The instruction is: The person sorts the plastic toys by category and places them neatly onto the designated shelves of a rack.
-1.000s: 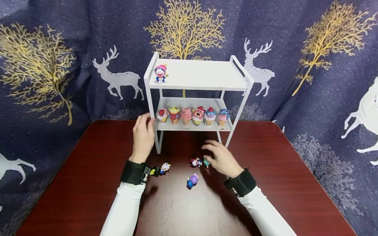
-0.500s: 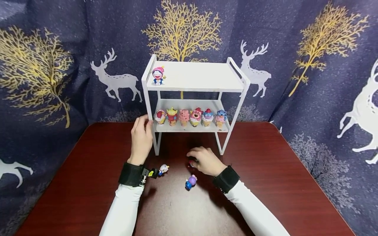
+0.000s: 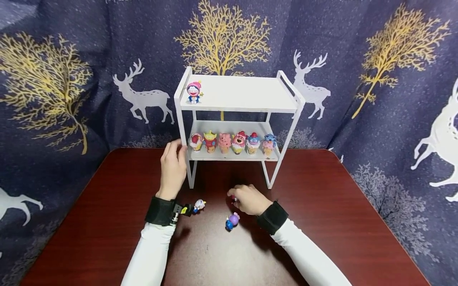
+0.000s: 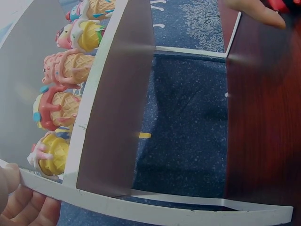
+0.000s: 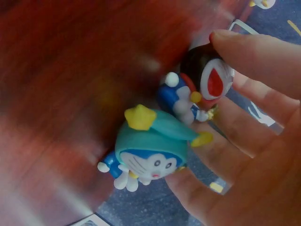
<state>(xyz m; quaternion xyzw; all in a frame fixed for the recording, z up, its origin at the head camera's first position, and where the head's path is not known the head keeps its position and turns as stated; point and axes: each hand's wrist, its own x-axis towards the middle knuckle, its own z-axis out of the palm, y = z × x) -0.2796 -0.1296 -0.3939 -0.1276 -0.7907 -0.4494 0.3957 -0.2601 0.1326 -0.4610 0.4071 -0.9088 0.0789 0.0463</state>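
Note:
My left hand (image 3: 173, 169) grips the left upright of a white two-tier shelf rack (image 3: 243, 93); in the left wrist view its thumb and curled fingers (image 4: 33, 207) lie on either side of the frame. Low over the table in front of the rack, my right hand (image 3: 252, 200) pinches a small Doraemon figurine (image 5: 214, 80) with a dark head and open red mouth, thumb on its head and fingers behind. Beside it, against those fingers, lies a second Doraemon figurine (image 5: 153, 146) in a teal star-tipped hat, hidden under the hand in the head view.
Two more small figurines lie on the table (image 3: 307, 246): one white-headed (image 3: 199, 205), one purple and blue (image 3: 232, 220). A pink-hatted figurine (image 3: 194, 92) stands on the top shelf's left end. Several ice-cream-cone figurines (image 3: 224, 143) line the lower shelf. A patterned curtain (image 3: 143, 24) hangs behind.
My right hand has moved left and down onto the dark-headed figurine and closed its thumb and fingers on it. My left hand stays on the rack. The view has shifted slightly.

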